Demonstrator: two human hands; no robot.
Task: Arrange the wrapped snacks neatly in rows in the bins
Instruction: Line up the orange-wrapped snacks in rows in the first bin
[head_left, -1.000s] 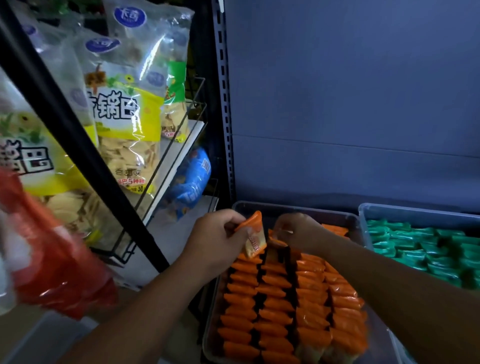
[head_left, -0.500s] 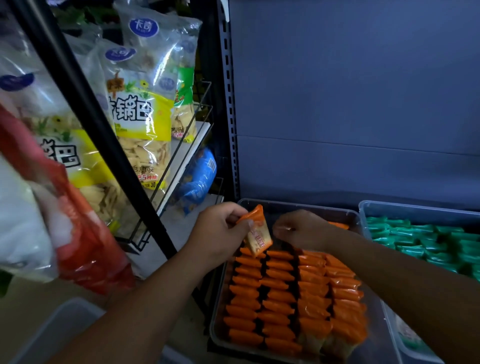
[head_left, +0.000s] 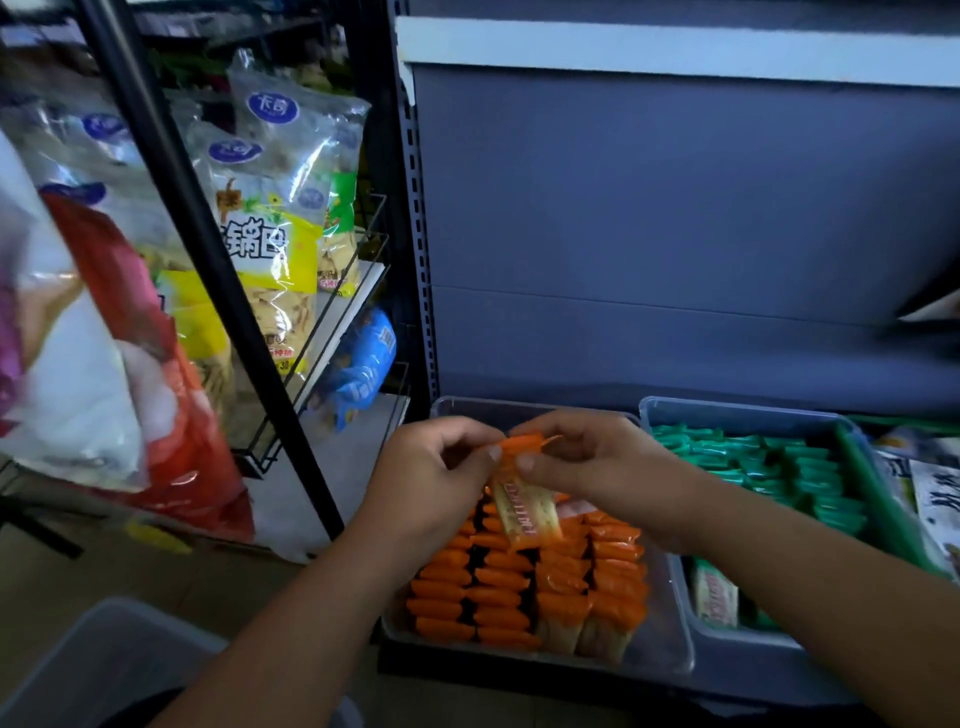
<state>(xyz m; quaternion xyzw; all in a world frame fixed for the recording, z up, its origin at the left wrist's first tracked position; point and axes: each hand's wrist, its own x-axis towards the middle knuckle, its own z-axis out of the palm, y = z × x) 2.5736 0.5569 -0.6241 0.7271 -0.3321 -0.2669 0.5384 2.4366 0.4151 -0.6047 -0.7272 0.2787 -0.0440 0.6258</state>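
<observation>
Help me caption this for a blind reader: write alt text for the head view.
The left hand and right hand pinch one orange-wrapped snack by its top above a clear bin of orange snacks in rows. A second bin of green snacks sits to its right; bagged snacks are at left.

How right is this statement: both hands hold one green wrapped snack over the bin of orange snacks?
One detail is wrong. In the head view, the wrapped snack that the left hand and the right hand hold over the bin of orange snacks is orange, not green.
</observation>
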